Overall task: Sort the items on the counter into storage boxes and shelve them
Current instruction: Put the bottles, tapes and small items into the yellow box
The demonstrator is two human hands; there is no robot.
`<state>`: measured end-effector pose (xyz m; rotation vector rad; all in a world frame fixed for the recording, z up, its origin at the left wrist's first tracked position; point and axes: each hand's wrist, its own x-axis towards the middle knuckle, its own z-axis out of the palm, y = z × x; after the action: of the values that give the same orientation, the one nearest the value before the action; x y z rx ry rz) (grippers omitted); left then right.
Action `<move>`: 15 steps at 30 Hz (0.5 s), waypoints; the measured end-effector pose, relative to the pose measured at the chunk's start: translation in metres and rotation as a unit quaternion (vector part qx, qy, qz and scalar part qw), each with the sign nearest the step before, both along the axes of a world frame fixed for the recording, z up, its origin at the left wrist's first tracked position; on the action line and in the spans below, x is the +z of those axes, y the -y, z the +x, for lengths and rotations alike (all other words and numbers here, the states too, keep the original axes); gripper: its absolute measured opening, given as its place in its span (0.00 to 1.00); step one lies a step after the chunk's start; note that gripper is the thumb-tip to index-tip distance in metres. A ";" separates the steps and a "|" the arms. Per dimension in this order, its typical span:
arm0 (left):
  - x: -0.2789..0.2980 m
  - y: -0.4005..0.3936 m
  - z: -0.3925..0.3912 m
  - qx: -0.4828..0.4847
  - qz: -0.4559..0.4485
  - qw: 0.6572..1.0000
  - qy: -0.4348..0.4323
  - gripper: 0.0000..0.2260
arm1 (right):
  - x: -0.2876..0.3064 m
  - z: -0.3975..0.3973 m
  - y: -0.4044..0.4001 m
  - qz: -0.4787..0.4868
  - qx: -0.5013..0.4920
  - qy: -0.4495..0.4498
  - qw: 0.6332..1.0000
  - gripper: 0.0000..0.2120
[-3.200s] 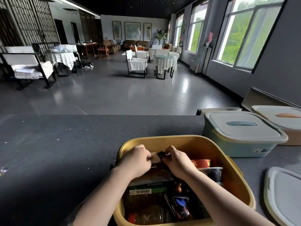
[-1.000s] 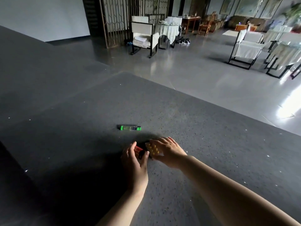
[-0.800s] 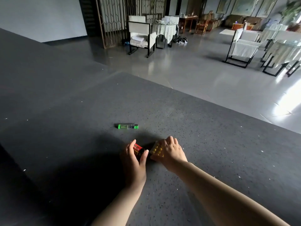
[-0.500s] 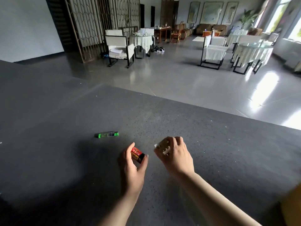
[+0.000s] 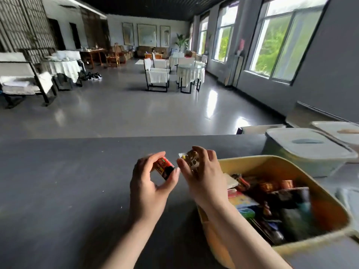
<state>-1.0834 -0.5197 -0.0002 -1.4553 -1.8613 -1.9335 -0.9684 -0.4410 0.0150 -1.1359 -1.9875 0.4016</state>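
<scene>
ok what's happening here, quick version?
A person is sorting small items at a dark counter. The left hand holds a small red-and-black pack; the right hand pinches a blister pack with yellow pills. Both are held above the counter beside the open yellow box, already full of mixed items. A lidded green box sits behind it.

Dining hall or lounge. Round white-clothed tables (image 5: 191, 73), white-cushioned black-framed chairs (image 5: 157, 77). Framed wall paintings (image 5: 146, 35), tall windows (image 5: 279, 38).
</scene>
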 end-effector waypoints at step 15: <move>-0.012 -0.124 0.088 -0.078 -0.384 0.890 -0.234 0.24 | -0.027 0.168 -0.111 -0.093 -0.055 0.058 0.992 0.31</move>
<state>-0.9959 -0.3962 -0.0121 -2.0669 -2.3933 -0.7170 -0.8004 -0.3305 -0.0122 -1.4075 -2.0083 0.4807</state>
